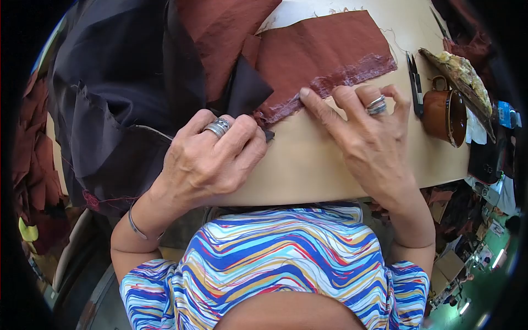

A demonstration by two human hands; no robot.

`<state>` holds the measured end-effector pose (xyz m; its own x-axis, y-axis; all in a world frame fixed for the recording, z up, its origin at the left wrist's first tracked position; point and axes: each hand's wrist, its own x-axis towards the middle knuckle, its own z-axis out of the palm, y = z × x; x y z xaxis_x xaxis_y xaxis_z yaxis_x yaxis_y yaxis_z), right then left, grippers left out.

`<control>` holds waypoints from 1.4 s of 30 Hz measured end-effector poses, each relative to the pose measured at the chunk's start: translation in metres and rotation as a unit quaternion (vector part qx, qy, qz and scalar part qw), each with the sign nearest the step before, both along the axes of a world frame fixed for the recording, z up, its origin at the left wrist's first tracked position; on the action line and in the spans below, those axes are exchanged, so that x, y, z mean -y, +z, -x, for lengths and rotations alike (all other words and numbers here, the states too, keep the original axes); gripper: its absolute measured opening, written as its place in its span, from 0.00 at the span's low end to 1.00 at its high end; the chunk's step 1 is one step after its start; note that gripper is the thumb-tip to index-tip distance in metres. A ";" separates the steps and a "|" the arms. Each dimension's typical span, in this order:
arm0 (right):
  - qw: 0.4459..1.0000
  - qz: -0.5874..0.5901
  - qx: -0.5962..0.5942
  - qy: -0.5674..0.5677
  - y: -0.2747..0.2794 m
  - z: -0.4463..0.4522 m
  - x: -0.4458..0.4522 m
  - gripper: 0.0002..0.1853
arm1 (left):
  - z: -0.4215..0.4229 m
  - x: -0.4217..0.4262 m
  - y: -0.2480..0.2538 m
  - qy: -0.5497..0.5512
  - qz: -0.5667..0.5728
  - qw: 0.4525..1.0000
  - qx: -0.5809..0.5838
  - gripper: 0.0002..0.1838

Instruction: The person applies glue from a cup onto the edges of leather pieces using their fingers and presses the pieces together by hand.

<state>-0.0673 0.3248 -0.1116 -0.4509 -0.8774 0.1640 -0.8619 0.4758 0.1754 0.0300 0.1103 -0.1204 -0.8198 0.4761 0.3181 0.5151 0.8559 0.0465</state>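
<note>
Cloth [324,47] of red-brown colour, left hand [212,151] curled at its 8 o'clock corner, grasp unclear to me, right hand [368,118] released, 1 fingertip [306,94] on glossy edge [357,71].

Cloth panel [324,52] on table [308,165], between fabric heap [121,66] left and scissors [416,91] right; mug [437,118] beside scissors.

The panel [324,49] is reddish-brown, the cloth [126,60] apparently purplish black.

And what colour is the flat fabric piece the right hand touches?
The flat fabric piece is reddish brown, its near edge whitish; head view.
</note>
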 end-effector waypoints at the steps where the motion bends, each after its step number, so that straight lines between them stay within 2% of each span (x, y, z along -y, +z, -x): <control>1: 0.998 -0.032 -0.052 -0.006 -0.004 -0.007 0.002 0.24 | 0.001 0.000 -0.002 -0.001 -0.002 1.000 -0.018 0.11; 3: 0.983 -0.098 -0.157 -0.016 -0.016 -0.020 0.006 0.24 | 0.005 -0.002 -0.005 0.001 -0.007 0.999 -0.054 0.05; 4: 0.977 -0.108 -0.184 0.017 -0.014 -0.025 0.011 0.25 | 0.003 -0.001 -0.003 0.001 -0.002 1.000 -0.031 0.08; 6: 0.990 -0.048 -0.127 0.035 -0.020 -0.034 0.022 0.25 | 0.000 0.000 0.002 0.000 0.007 1.000 0.011 0.14; 8: 0.997 0.007 -0.051 0.066 -0.018 -0.033 0.024 0.24 | 0.000 0.001 0.002 -0.002 0.011 1.000 0.009 0.15; 11: 0.994 0.079 0.057 0.045 -0.015 -0.020 0.023 0.20 | 0.001 0.002 0.002 -0.005 0.011 1.000 0.007 0.15; 14: 0.983 0.092 0.144 0.072 -0.002 -0.012 0.010 0.19 | 0.000 0.001 0.001 -0.004 0.008 1.000 0.009 0.15; 17: 0.976 0.098 0.192 0.029 0.009 -0.002 0.002 0.18 | 0.000 0.002 0.001 -0.001 0.003 1.000 0.005 0.15; 18: 0.984 0.081 0.158 0.018 0.011 -0.004 0.007 0.21 | 0.000 0.002 0.001 -0.003 0.003 1.000 0.002 0.15; 21: 0.985 0.106 0.125 0.054 -0.007 -0.015 0.022 0.22 | 0.004 0.001 -0.004 -0.012 -0.004 0.999 -0.050 0.07; 22: 0.988 0.085 0.118 0.055 -0.008 -0.017 0.024 0.23 | 0.003 0.003 -0.002 -0.012 0.010 0.999 -0.044 0.08; 23: 0.988 0.098 0.107 0.050 -0.008 -0.016 0.024 0.21 | 0.003 0.005 -0.002 -0.022 0.014 0.998 -0.050 0.09; 25: 0.981 0.072 0.162 0.082 0.005 -0.008 0.018 0.17 | 0.002 0.008 -0.003 -0.021 0.018 0.998 -0.063 0.07; 26: 0.979 0.082 0.173 0.070 0.007 -0.002 0.012 0.17 | 0.001 0.010 0.002 -0.026 0.039 0.998 -0.032 0.13; 27: 0.976 0.089 0.189 0.057 0.009 0.006 0.005 0.18 | 0.000 0.010 0.004 -0.019 0.045 0.999 -0.020 0.11; 29: 0.977 0.164 0.131 -0.046 0.024 0.031 -0.010 0.22 | 0.000 0.005 0.001 -0.014 0.018 1.000 -0.008 0.10; 31: 0.968 0.183 0.033 -0.171 0.015 0.058 -0.018 0.29 | 0.000 0.004 0.005 -0.005 0.019 1.000 0.010 0.10; 34: 0.943 0.146 -0.105 -0.281 -0.034 0.086 -0.040 0.34 | 0.000 0.005 0.004 0.001 0.019 1.000 0.017 0.10; 37: 0.939 0.132 0.012 -0.318 -0.034 0.079 -0.047 0.37 | -0.002 0.006 0.010 0.006 0.020 0.999 0.029 0.10; 42: 0.936 0.180 0.081 -0.292 -0.026 0.079 -0.050 0.40 | -0.002 0.012 0.002 0.023 -0.058 0.998 0.007 0.10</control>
<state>-0.1468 0.3751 -0.1371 -0.8808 -0.3747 0.2893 -0.4378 0.8773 -0.1967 0.0324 0.0983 -0.1185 -0.8443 0.3987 0.3580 0.4743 0.8670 0.1530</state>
